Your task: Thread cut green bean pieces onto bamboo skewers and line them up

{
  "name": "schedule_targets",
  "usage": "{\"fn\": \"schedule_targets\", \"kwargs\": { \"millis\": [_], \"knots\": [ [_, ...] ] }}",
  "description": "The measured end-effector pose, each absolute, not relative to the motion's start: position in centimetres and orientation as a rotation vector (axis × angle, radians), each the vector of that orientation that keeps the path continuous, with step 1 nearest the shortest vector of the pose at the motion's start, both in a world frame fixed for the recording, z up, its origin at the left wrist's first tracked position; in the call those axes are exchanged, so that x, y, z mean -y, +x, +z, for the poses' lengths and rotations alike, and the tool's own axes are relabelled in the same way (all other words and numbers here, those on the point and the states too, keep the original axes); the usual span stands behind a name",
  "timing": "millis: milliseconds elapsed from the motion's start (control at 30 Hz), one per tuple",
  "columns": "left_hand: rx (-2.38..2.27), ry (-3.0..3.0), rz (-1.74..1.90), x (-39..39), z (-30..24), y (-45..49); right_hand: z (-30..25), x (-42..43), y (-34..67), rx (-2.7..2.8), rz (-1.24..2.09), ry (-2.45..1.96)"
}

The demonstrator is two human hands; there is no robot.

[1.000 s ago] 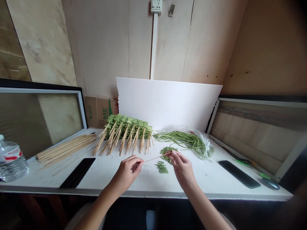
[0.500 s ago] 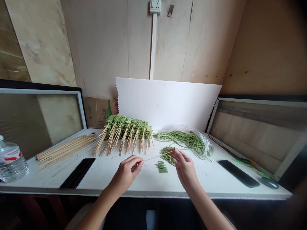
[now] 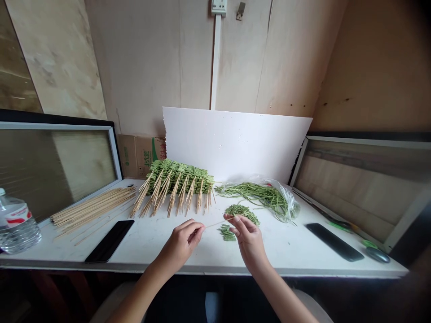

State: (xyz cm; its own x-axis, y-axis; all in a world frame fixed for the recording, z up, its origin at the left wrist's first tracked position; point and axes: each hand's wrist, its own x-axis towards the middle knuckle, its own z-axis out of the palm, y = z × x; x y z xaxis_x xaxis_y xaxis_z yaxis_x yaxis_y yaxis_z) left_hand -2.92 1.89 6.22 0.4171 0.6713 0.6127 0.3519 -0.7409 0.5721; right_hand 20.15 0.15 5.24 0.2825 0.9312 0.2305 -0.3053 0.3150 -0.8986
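A thin bamboo skewer (image 3: 215, 223) stretches between my two hands above the front of the table. My left hand (image 3: 184, 240) is closed in a pinch on its left end. At its right end, the thumb and fingers of my right hand (image 3: 248, 235) are closed round the tip; whether a bean piece is also between them I cannot make out. Under and beside the right hand lie a small row of cut green bean pieces (image 3: 227, 233) and a loose heap of cut beans (image 3: 243, 211). Behind the left hand, skewered beans (image 3: 180, 177) are stacked, their sticks pointing towards me.
Loose skewers (image 3: 96, 206) lie at the left, near a black phone (image 3: 110, 241) and a water bottle (image 3: 18, 224). Long beans (image 3: 259, 195) spill from a clear plastic bag (image 3: 291, 206). At right are a dark phone-like slab (image 3: 335, 242) and a mouse (image 3: 377, 255).
My right hand has moved left along the skewer, closer to my left hand, so less of the stick shows between them. My left hand has shifted slightly right.
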Motion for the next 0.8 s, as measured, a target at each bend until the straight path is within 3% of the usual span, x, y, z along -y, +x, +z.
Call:
{"fn": "schedule_targets", "kwargs": {
  "millis": [800],
  "knots": [
    [-0.878,1.927,0.969,-1.4,4.9,-1.4,4.4,0.0,19.2,1.188,1.038,-0.891]
  ]
}}
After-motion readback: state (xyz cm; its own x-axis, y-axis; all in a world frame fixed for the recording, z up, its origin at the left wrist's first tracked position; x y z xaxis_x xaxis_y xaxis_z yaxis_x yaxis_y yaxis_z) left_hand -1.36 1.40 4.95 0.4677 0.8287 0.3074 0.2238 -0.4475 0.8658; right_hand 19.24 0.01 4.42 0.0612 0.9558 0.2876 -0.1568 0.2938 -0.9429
